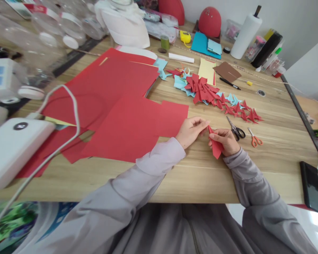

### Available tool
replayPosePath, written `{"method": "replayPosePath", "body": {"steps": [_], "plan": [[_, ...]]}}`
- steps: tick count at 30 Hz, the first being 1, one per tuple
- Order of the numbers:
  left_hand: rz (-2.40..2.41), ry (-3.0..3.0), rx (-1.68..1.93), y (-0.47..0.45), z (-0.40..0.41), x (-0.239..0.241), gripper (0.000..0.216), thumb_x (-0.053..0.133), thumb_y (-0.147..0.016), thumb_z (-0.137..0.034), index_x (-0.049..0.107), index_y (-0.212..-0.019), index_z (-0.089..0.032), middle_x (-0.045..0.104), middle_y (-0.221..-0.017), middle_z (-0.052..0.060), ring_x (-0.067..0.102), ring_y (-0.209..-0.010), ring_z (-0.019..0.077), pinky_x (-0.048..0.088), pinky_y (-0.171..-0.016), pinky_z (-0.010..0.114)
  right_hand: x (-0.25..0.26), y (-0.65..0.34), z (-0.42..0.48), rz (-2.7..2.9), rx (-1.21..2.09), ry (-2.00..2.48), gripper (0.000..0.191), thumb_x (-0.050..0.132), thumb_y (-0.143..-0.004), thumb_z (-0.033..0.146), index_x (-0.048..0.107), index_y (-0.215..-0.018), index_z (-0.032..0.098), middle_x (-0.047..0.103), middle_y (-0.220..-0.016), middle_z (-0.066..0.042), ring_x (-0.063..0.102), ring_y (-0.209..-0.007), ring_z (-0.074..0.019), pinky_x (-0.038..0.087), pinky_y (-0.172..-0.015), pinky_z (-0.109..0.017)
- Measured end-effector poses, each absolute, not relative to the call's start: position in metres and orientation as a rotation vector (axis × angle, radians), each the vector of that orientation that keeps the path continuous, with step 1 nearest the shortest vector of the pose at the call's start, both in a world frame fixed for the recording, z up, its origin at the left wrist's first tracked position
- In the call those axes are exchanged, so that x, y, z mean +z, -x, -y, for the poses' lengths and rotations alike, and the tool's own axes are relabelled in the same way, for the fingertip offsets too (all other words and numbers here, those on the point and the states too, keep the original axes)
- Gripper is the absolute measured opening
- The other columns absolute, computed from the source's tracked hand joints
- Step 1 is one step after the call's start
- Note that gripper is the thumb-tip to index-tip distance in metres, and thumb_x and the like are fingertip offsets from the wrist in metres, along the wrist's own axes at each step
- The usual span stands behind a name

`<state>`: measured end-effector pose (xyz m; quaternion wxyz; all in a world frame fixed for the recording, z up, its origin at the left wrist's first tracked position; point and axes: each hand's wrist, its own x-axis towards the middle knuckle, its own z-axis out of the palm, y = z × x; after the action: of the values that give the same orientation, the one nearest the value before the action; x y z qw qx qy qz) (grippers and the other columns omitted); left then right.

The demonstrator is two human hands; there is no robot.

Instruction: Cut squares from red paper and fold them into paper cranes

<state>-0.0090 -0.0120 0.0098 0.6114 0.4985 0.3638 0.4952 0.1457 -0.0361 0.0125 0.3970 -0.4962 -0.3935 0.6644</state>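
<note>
Between my hands is a small folded piece of red paper (216, 148), narrow at its upper tip and wider toward me. My right hand (225, 141) grips it along the side with thumb and fingers. At the tip, my left hand (193, 129) pinches the paper between thumb and fingertips. Large red paper sheets (122, 123) lie just left of my left hand. Beyond my hands is a pile of folded red paper pieces (200, 88), mixed with light blue ones (180, 83). Black-handled scissors (237, 131) and small orange-handled scissors (255, 139) rest right of my right hand.
A white box-shaped device (21, 144) with a cable (75, 109) occupies the left, near clear plastic bottles (69, 24). Along the back are a yellow tape measure (184, 36), a blue folder (201, 45) and a white paper roll (246, 35). A phone (313, 187) lies at the right edge.
</note>
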Motion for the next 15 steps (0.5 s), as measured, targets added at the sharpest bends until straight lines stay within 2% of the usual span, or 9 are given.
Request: {"method": "replayPosePath", "body": {"steps": [7, 12, 15], "plan": [[-0.914, -1.26, 1.118, 0.0106, 0.0109, 0.0115, 0.036, 0.062, -0.078, -0.043, 0.051, -0.057, -0.016, 0.048, -0.052, -0.003, 0.044, -0.05, 0.0081, 0.036, -0.052, 0.023, 0.0088, -0.1468, 0.0358, 1.034, 1.689, 1.251, 0.028, 0.084, -0.056, 0.037, 0.067, -0.061, 0.015, 0.067, -0.049, -0.002, 0.058, -0.038, -0.0108, 0.046, -0.037, -0.018], [-0.893, -1.217, 1.09, 0.0098, 0.0092, 0.0103, 0.033, 0.058, -0.081, -0.04, 0.052, -0.06, -0.016, 0.05, -0.053, -0.003, 0.044, -0.049, 0.0079, 0.036, -0.051, 0.022, 0.0068, -0.1466, 0.0359, 1.059, 1.663, 1.25, 0.026, 0.082, -0.059, 0.036, 0.068, -0.061, 0.015, 0.067, -0.05, -0.002, 0.057, -0.039, -0.0103, 0.046, -0.039, -0.018], [-0.868, -1.169, 1.095, 0.0096, 0.0086, 0.0086, 0.035, 0.057, -0.082, -0.043, 0.053, -0.061, -0.015, 0.051, -0.055, -0.002, 0.046, -0.049, 0.008, 0.037, -0.05, 0.023, 0.0072, -0.1454, 0.0357, 1.068, 1.647, 1.251, 0.025, 0.082, -0.059, 0.036, 0.068, -0.059, 0.015, 0.067, -0.05, -0.002, 0.056, -0.038, -0.01, 0.045, -0.038, -0.019]]}}
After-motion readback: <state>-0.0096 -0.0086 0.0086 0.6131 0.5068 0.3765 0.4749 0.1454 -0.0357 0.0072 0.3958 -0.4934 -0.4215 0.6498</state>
